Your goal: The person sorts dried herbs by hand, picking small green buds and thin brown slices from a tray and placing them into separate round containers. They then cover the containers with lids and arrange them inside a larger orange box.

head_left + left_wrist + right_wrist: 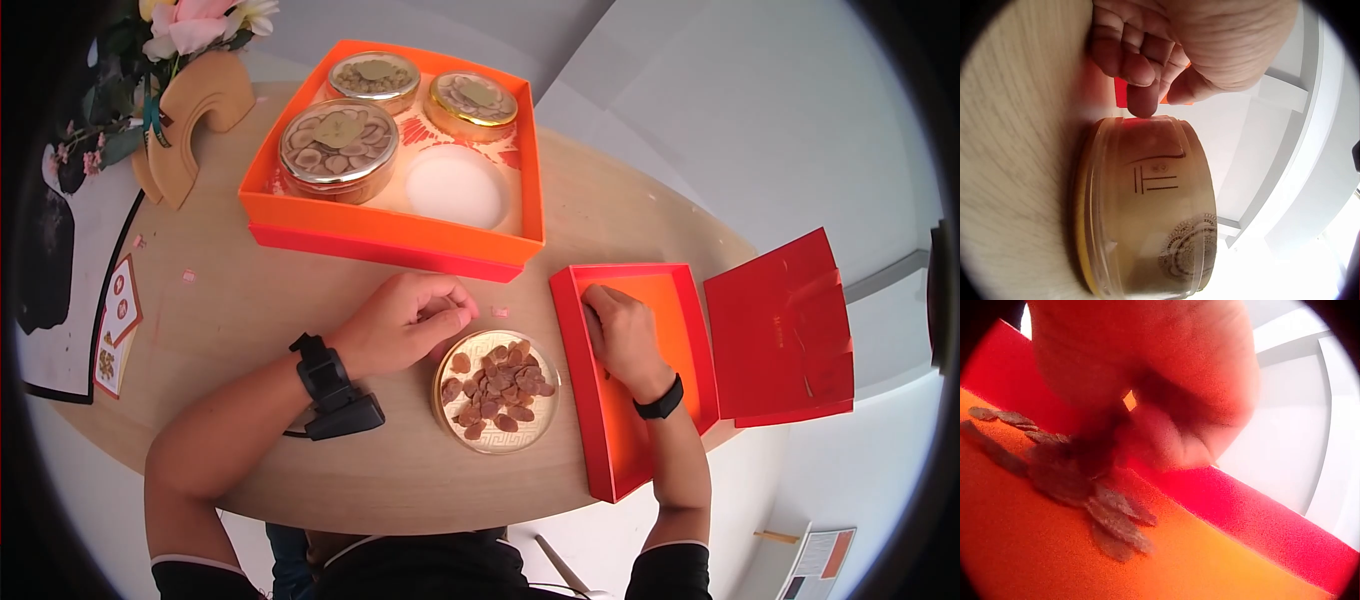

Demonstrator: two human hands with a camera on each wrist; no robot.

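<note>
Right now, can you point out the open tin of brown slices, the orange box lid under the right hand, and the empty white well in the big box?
open tin [497,391], head view, on the slices inside it.
orange box lid [690,330], head view, on its bare floor.
empty white well [455,187], head view, on its middle.

Four round tins: three lidded tins [339,148] in one orange box [390,240]; one open tin [497,391]; one red lid [640,370]; two hands.

No legible text anywhere; only a gold line mark and round ornament on clear tub [1147,212] wall, unreadable as letters.
</note>
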